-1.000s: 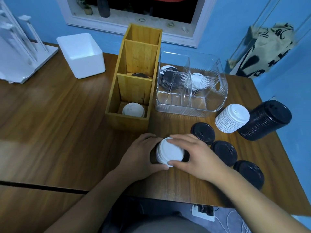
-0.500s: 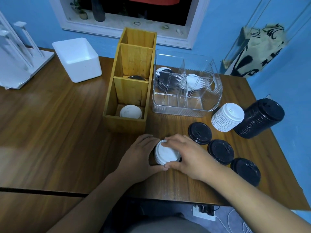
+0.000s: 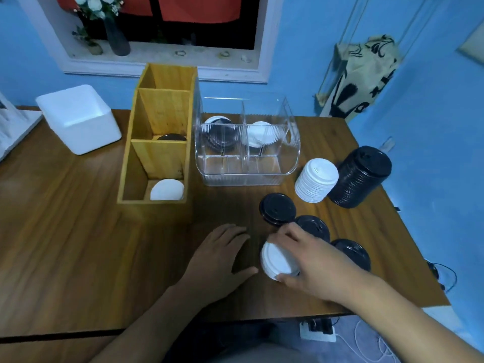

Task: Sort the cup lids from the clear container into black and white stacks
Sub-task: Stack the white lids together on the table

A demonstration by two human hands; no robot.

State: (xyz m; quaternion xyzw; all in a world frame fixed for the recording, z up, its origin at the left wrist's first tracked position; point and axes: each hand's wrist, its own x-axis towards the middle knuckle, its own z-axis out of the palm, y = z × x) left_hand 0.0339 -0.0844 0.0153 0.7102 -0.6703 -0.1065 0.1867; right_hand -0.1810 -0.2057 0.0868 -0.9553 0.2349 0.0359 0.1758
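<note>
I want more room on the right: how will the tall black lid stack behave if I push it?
Probably light, being thin nested plastic lids. The black lid stack is taller than the white lid stack beside it, so a push near its top may tip or shear it. Pushing low seems safer.

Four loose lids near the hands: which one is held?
The white lid, gripped by the right hand; the three black lids lie flat on the table beside it.
</note>
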